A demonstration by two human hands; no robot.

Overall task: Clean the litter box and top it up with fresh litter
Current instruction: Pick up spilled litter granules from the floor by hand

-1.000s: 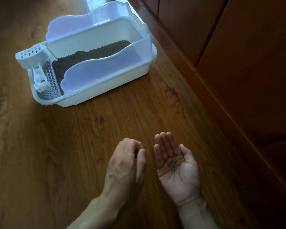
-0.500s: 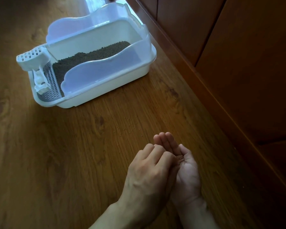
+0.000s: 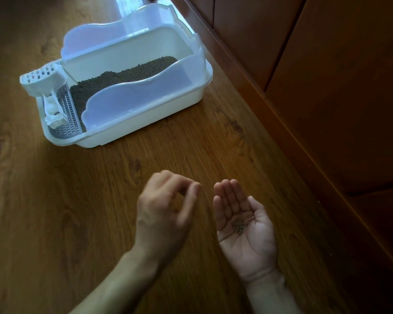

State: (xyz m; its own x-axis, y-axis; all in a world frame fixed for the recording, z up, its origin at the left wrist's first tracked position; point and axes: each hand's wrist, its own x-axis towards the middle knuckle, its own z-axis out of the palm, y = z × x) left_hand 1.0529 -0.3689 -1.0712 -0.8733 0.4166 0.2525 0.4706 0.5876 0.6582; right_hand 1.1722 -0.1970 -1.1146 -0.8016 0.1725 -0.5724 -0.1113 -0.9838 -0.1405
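1. Head view: the right hand (image 3: 244, 225) lies palm up with straight fingers held side by side, cupping a small heap of litter grains (image 3: 239, 225) in the hollow of the palm; no finger curls round them.
2. Beside it and apart from it, the left hand (image 3: 166, 211) hangs back-up above the wooden floor (image 3: 100, 223), blurred; its fingers are bent towards the thumb, and whether they pinch anything I cannot tell.
3. Beyond both hands, well apart from them, the white litter box (image 3: 132, 87) sits on the floor, its long axis running from its near-left entry end up towards the far right, alongside the dark wooden wall panel (image 3: 327, 87).
4. Dark litter (image 3: 123, 75) fills the box's bottom between translucent side shields.
5. At the box's left end a white slotted scoop (image 3: 41, 80) stands over a grated step (image 3: 67, 109).
6. A few loose grains (image 3: 175, 163) lie on the floor between the box and the hands.
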